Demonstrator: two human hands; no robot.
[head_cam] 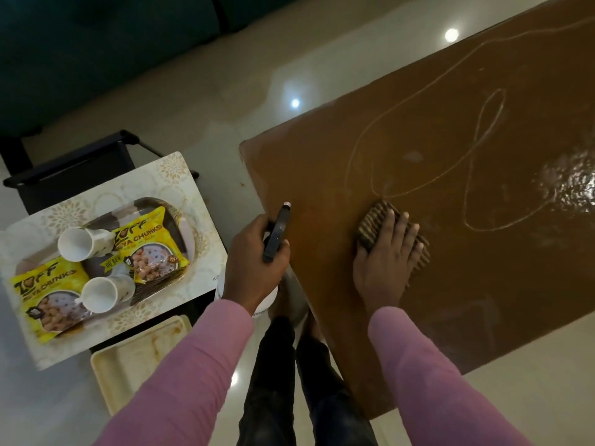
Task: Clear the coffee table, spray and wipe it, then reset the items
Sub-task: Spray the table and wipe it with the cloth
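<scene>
On coffee table [450, 140], near edge: right hand [386, 262] flat, fingers spread, pressing cloth [376, 217] | left hand [254, 265] gripping spray bottle [277, 233] beside edge | cleared, sprayed; wiping underway, wet patch [566, 181] unwiped | cups [77, 244], packets [151, 249] on side tray [151, 289]; reset pending

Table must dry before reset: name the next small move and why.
Probably slide the right hand and its striped cloth across the coffee table toward the glistening wet patch: liquid and streaks lie unwiped there, while the left hand only holds the spray bottle.
</scene>
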